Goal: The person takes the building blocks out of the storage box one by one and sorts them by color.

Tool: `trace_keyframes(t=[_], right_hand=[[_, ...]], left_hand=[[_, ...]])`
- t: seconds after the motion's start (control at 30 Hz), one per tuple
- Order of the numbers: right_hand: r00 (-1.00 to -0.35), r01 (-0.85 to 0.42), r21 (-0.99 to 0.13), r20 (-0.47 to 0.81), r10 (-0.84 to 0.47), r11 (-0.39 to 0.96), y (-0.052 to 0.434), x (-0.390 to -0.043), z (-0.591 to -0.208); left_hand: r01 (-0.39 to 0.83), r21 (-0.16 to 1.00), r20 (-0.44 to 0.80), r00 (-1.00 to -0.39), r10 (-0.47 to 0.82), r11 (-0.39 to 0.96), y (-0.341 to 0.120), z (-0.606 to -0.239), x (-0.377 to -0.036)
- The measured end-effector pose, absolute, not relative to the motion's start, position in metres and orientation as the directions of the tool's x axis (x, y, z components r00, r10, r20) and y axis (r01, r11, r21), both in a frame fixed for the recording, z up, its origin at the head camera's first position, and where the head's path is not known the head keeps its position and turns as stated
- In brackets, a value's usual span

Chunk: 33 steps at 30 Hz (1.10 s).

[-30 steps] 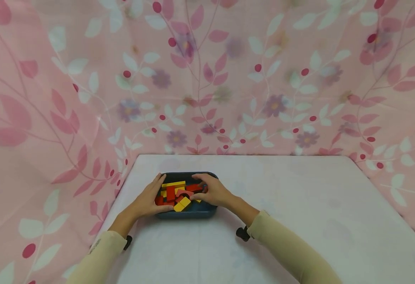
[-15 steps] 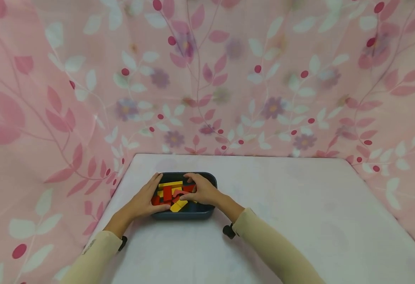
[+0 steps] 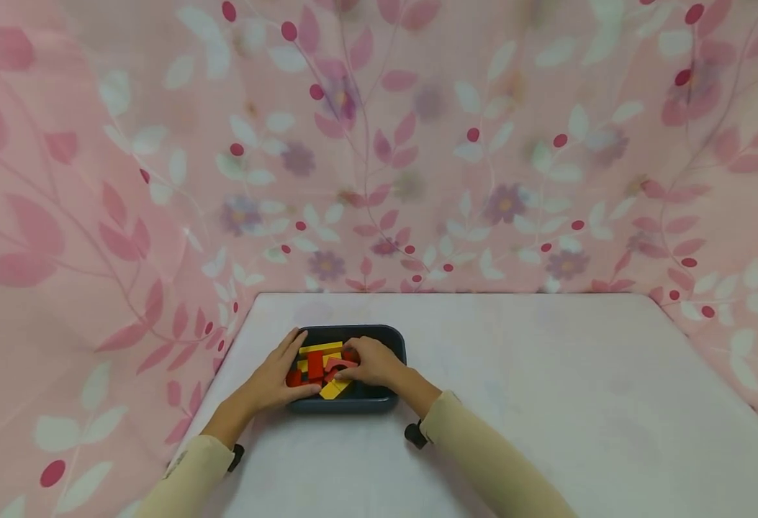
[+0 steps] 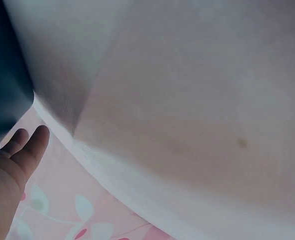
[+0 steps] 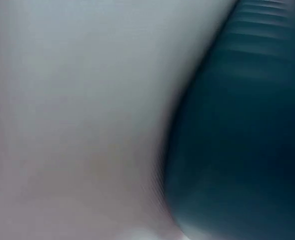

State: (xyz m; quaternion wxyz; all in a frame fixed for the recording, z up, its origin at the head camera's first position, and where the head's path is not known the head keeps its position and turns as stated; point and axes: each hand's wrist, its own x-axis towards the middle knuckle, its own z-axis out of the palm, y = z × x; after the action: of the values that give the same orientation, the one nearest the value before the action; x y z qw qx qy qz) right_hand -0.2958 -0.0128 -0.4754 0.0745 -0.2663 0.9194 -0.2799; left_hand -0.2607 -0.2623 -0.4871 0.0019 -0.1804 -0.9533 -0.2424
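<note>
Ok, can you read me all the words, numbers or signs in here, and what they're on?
None can be read.
Left sleeve: a small mark, too small to tell if it is writing.
Tray and blocks: no writing shows.

Tray (image 3: 346,407) on table (image 3: 534,403), left of centre; blocks (image 3: 315,367) inside tray; curtain (image 3: 443,173) behind table

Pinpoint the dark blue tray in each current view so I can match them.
Head: the dark blue tray sits slightly left of centre, in the lower half.
Left wrist: the tray fills the upper left edge, cut off by the frame.
Right wrist: the tray fills the right side, also cut off.
Shared landmark: the white tabletop.
</note>
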Motion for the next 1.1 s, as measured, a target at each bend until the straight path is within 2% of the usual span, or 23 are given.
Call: trace_keyframes(t=[0.2, 0.77, 1.1], right_hand=[[-0.825, -0.479, -0.549, 0.015, -0.564, 0.685, -0.0141, -0.2992, -0.4811], [-0.831, -0.456, -0.568, -0.005, -0.557, 0.685, -0.0151, -0.3017, -0.4827], [-0.841, -0.362, -0.652, -0.08, -0.535, 0.666, -0.0134, -0.3015, -0.4789]], left_hand=[[0.339, 0.462, 0.08, -0.936, 0.342, 0.82, -0.2612, -0.4865, -0.2627], [0.337, 0.451, 0.074, -0.937, 0.342, 0.826, -0.2614, -0.4866, -0.2625], [0.334, 0.452, 0.067, -0.937, 0.342, 0.827, -0.2594, -0.4856, -0.2613]])
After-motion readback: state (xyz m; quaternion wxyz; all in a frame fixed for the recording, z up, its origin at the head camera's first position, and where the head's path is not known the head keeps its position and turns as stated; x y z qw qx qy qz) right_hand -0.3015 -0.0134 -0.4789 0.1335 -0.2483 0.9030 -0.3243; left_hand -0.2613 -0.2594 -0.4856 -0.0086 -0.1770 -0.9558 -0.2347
